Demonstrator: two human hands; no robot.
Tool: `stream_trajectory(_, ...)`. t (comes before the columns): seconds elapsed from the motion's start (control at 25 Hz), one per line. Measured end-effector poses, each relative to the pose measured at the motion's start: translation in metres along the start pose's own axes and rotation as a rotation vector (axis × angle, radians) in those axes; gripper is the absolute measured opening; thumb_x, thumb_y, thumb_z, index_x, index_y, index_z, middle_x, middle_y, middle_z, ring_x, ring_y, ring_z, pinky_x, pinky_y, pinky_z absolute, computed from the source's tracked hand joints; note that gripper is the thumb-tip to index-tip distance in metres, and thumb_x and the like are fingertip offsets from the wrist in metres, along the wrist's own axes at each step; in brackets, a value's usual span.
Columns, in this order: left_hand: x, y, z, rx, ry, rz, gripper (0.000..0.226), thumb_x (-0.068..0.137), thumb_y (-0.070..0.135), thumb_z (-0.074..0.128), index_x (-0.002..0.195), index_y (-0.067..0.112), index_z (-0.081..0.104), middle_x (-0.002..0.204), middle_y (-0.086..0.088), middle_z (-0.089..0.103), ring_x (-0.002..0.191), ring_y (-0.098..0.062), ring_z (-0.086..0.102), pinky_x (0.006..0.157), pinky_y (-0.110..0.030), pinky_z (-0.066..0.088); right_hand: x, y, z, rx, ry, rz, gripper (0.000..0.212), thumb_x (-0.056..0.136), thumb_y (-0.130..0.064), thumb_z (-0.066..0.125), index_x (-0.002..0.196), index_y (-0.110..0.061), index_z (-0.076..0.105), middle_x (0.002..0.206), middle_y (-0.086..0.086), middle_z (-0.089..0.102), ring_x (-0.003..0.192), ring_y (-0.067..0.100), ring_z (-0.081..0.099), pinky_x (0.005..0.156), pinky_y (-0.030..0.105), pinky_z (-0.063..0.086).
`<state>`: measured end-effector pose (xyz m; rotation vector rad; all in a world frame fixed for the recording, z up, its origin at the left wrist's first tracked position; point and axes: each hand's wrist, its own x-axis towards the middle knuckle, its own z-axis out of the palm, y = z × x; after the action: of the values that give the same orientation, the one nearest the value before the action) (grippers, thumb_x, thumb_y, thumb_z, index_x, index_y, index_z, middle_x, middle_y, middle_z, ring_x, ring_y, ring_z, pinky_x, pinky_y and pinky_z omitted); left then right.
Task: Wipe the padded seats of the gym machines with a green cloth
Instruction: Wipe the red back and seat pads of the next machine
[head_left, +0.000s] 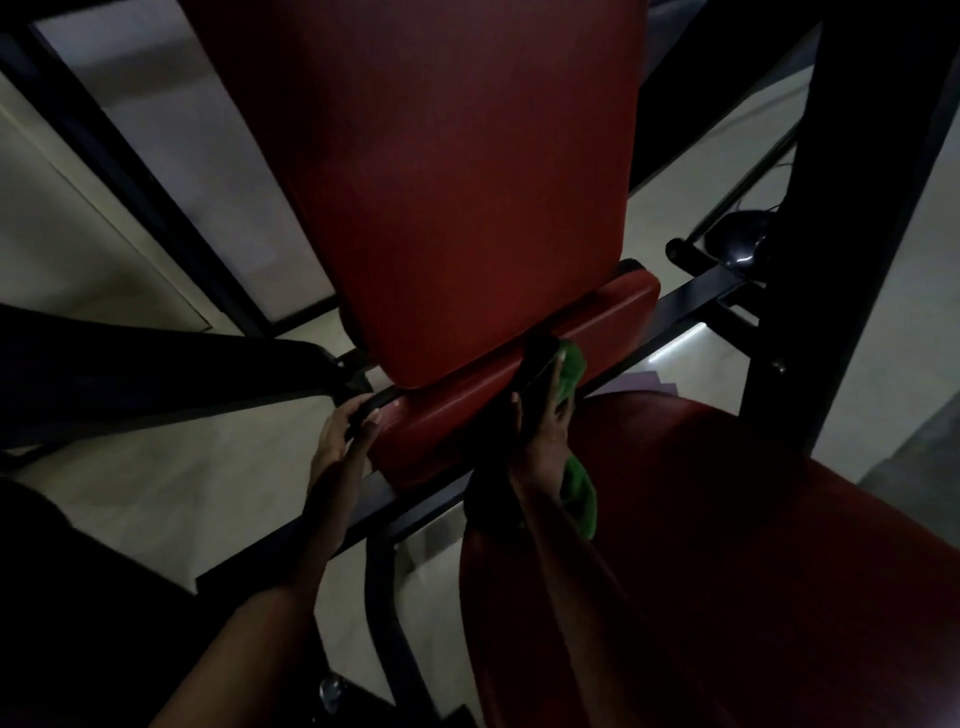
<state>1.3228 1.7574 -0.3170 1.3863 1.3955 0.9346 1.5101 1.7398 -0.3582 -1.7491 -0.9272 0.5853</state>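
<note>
A gym machine with red padding fills the dim view. Its tall red back pad (457, 182) stands over a narrow red cross pad (467, 415), and a wide red seat (727, 545) lies at lower right. My right hand (545, 415) presses a green cloth (571, 369) against the right part of the cross pad; the cloth's loose end (582, 499) hangs under my wrist. My left hand (343, 431) grips the black frame bar (374, 400) at the left end of that pad, fingers curled round it.
Black steel frame bars (852, 208) cross the view on both sides and under the pads. A black knob (737, 239) sticks out at right. Pale floor tiles (130, 493) show beneath the machine.
</note>
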Motion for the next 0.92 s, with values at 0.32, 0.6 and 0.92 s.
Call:
stream_trajectory(0.32, 0.005, 0.002, 0.001, -0.083, -0.008, -0.031, 0.044, 0.094, 0.038, 0.048, 0.133, 0.019, 0.048, 0.138, -0.002, 0.048, 0.113, -0.003, 0.051, 0.087, -0.014, 0.041, -0.082, -0.024, 0.038, -0.032, -0.098, -0.137, 0.064, 0.09, -0.039, 0.034, 0.145, -0.043, 0.003, 0.15, 0.018, 0.024, 0.131, 0.034, 0.039, 0.098, 0.047, 0.045)
stream_trajectory(0.6, 0.006, -0.004, -0.002, -0.068, -0.016, -0.025, 0.065, 0.065, 0.072, 0.046, 0.121, 0.039, 0.05, 0.138, 0.003, 0.048, 0.127, -0.01, 0.045, 0.109, -0.035, 0.036, -0.005, -0.029, -0.017, -0.119, 0.087, -0.18, 0.062, 0.089, -0.032, 0.045, 0.146, -0.025, 0.024, 0.151, 0.017, 0.023, 0.133, 0.033, 0.031, 0.108, 0.041, 0.032)
stream_trajectory(0.92, 0.004, 0.001, 0.0, -0.098, 0.005, 0.015, 0.051, 0.069, 0.068, 0.045, 0.113, 0.044, 0.052, 0.137, 0.002, 0.049, 0.129, -0.011, 0.044, 0.112, -0.04, 0.034, -0.043, -0.027, 0.017, -0.258, 0.045, -0.268, 0.061, 0.089, -0.015, 0.033, 0.145, -0.036, 0.023, 0.149, 0.019, 0.024, 0.122, 0.037, 0.04, 0.097, 0.045, 0.041)
